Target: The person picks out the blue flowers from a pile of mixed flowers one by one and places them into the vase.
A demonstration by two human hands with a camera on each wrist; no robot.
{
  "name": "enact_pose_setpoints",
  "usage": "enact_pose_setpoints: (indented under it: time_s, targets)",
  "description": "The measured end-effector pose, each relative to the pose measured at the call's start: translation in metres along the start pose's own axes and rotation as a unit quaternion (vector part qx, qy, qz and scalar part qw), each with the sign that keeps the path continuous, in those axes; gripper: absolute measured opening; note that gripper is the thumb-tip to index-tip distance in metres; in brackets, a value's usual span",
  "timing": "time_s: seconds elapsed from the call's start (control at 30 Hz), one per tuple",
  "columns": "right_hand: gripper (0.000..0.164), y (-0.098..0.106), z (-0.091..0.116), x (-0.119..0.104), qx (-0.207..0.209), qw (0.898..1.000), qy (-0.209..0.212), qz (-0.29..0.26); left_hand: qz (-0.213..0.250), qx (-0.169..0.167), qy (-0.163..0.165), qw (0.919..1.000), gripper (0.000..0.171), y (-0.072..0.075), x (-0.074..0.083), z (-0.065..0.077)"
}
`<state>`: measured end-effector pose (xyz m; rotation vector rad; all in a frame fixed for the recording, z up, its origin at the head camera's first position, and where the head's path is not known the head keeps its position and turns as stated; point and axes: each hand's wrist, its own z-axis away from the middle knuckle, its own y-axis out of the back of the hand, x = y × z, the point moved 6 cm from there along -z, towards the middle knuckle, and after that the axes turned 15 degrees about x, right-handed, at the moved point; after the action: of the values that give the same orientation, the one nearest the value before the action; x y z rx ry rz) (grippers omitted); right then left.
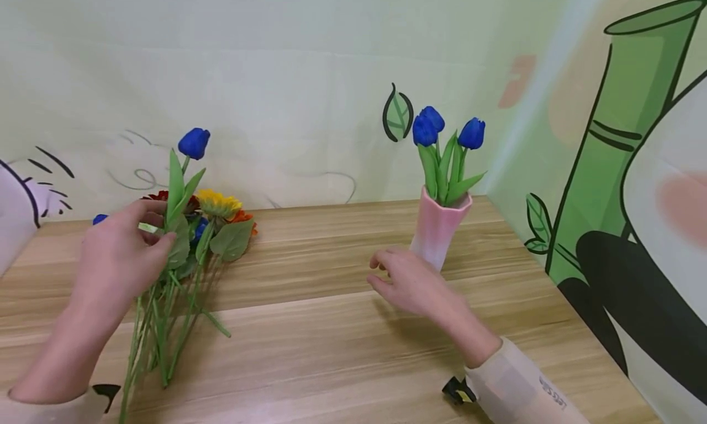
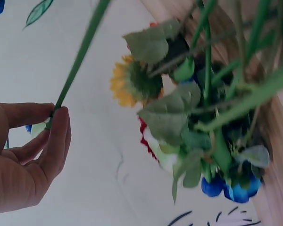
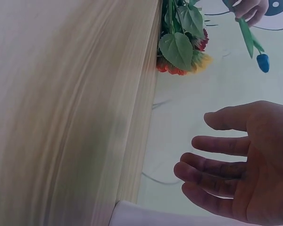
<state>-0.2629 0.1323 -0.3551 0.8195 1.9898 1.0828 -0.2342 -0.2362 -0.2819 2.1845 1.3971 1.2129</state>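
My left hand [image 1: 123,246] pinches a blue artificial tulip [image 1: 194,143] by its green stem, between thumb and fingers. This tulip stands upright above the pile of flowers; in the left wrist view its stem [image 2: 82,54] runs up from my fingertips. My right hand [image 1: 411,283] hovers over the table beside a pink-and-white vase [image 1: 444,224]. Its fingers are spread and loosely bent in the right wrist view, with nothing between them. Several blue tulips [image 1: 472,134] with green leaves stand in the vase.
On the left of the wooden table [image 1: 309,350] lie several artificial flowers, among them a yellow sunflower [image 1: 219,204], dark red and orange blooms and more blue ones. Their stems [image 1: 160,332] point toward the front edge. A wall hanging printed with bamboo [image 1: 643,86] borders the back and right.
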Motion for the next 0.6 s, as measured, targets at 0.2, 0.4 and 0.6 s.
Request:
enact_pose_setpoints:
  time_s: [0.2,0.4,0.6]
  targets:
    - [0.023,-0.002,-0.001,-0.002,0.001,1.0,-0.003,-0.008,0.048,-0.039,0.005,0.9981,0.042,-0.015,0.013,0.008]
    - [0.023,-0.004,-0.002,-0.005,-0.002,1.0,-0.002,-0.026,0.088,-0.081,0.015,0.9927,0.047,-0.034,0.026,0.016]
    - [0.015,-0.004,-0.003,-0.012,0.011,0.997,0.014,-0.074,0.148,-0.115,0.031,0.9818,0.045,-0.053,0.04,0.023]
